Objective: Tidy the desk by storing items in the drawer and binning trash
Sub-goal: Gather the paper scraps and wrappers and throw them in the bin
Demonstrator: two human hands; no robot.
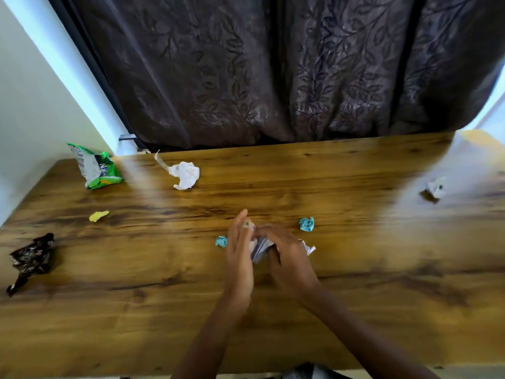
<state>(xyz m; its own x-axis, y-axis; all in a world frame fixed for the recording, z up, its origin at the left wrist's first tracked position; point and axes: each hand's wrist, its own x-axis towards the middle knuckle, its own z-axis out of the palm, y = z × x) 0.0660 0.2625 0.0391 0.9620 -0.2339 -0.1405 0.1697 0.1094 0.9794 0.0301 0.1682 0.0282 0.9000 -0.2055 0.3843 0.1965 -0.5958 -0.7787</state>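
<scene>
Both hands gather trash — right hand (287, 253) grips crumpled paper (259, 248), left hand (239, 250) flat against it — binning likely comes next.

Crumpled white paper (261, 248) lay mid-desk (355, 283), blue wads (307, 224) beside it, white tissue (185, 175) behind, green packet (97, 168), yellow scrap (99, 216), dark wrapper (30, 259) far left of it

Green wrapper (97, 168); teal paper balls (307, 224); leaf-patterned dark curtain (273, 67).
</scene>
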